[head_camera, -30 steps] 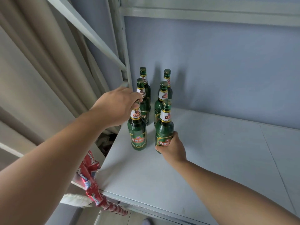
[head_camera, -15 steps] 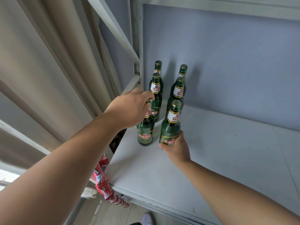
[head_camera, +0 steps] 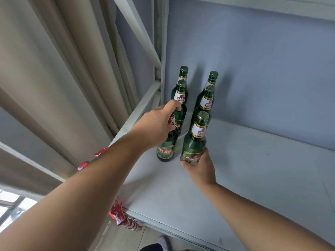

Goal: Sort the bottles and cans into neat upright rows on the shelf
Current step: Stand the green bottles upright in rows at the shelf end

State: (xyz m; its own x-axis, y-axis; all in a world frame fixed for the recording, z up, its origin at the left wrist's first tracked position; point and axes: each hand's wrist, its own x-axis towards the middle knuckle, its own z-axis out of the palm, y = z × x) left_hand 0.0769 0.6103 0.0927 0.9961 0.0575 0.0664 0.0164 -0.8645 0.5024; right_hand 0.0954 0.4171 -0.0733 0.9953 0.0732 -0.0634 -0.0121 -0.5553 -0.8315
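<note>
Several green glass beer bottles stand upright in two rows at the back left corner of a grey shelf (head_camera: 253, 178). My left hand (head_camera: 155, 127) is closed around the neck of the front left bottle (head_camera: 166, 149), hiding its cap. My right hand (head_camera: 199, 167) grips the base of the front right bottle (head_camera: 196, 140), which stands beside it. Behind them are the middle left bottle (head_camera: 180, 98), the middle right bottle (head_camera: 206, 102), and two back bottles (head_camera: 183, 73) (head_camera: 212, 77) near the blue-grey wall.
A white metal shelf post (head_camera: 163, 51) and side rail (head_camera: 143, 109) border the bottles on the left. Beige curtains (head_camera: 54, 78) hang beyond. Red snack packets (head_camera: 123, 216) dangle below the shelf's front left corner. The shelf stretches bare to the right.
Both hands keep their grip on the same two front bottles. The camera has shifted, so the bottles sit further right and lower in view; the bottles themselves have barely moved.
</note>
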